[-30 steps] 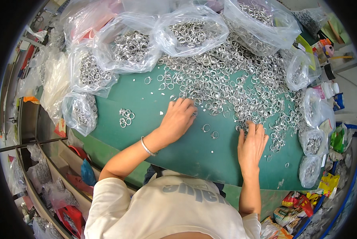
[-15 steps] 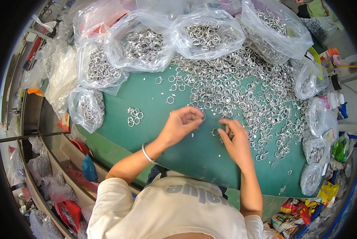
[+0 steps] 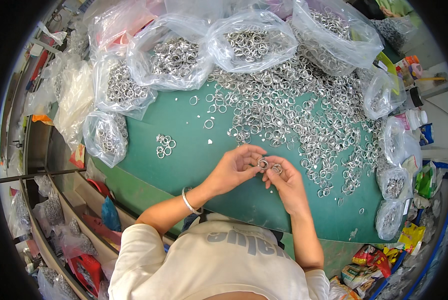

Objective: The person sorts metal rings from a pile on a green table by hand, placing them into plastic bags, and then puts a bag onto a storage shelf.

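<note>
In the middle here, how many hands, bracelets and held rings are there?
Hands: 2, the left hand and right hand
Bracelets: 1, a silver-coloured bracelet on the left wrist
Held rings: 2 that I can make out, one at the left fingertips, one at the right
Total: 5

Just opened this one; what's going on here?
A person holds silver-coloured rings up close together over a green table: one ring at the fingertips of the left hand, another in the right hand. A wide spread of rings lies beyond, and a small cluster sits apart to the left. Open plastic bags of rings line the far side.
</note>
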Demonstrator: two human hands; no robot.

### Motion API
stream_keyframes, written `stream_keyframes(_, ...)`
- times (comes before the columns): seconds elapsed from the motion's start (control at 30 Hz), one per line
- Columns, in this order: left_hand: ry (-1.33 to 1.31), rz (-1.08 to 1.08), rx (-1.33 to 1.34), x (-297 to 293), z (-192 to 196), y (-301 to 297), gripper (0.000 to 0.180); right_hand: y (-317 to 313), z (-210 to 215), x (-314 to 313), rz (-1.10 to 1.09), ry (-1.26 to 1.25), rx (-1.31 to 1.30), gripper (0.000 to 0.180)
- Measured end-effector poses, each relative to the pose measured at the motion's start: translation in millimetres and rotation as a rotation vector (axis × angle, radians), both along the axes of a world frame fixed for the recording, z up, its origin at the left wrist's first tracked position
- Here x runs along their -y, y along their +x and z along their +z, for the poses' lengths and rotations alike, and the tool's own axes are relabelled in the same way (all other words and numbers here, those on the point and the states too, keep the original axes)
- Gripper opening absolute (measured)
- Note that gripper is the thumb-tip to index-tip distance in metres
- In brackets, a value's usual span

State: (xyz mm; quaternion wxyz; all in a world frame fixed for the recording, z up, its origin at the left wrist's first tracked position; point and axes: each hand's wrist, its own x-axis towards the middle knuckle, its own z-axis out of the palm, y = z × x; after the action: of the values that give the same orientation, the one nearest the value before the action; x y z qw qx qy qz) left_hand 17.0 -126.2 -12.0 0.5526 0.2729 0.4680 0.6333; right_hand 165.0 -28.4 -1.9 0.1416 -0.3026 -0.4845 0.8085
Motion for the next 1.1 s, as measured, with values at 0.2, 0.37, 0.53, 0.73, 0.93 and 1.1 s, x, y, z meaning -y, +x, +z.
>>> stream_keyframes(0.2, -0.107, -0.002, -0.182, 1.8, 6.7, 7.1, 0.026, -1.9, -14.5, 7.7, -0.119, 0.466, 0.118, 0.013)
stream_keyframes(0.37, -0.146, 0.078, -0.21, 1.8, 5.1, -1.3, 0.025, 25.0, -0.9, -10.2, -0.263, 0.176, 0.161, 0.007)
stream_keyframes(0.53, -0.215, 0.15, -0.463, 4.7, -4.1, -10.7, 0.016, 125.3, -6.6, -44.1, -0.568, 0.617, 0.456, 0.009)
stream_keyframes(0.73, -0.184, 0.156, -0.643, -1.9, -13.6, -12.8, 0.017, 256.0, -4.9, -86.3, -0.734, 0.942, 1.159, 0.009)
stream_keyframes(0.93, -0.209, 0.14, -0.876, 3.2, -7.3, -21.4, 0.012, 252.5, -2.9, -82.1, -0.749, 1.061, 1.008, 0.013)
stream_keyframes(1.1, -0.185, 0.192, -1.24, -1.6, -2.2, -25.4, 0.017, 142.5, 1.7, -55.3, -0.267, 0.962, 0.664, 0.015)
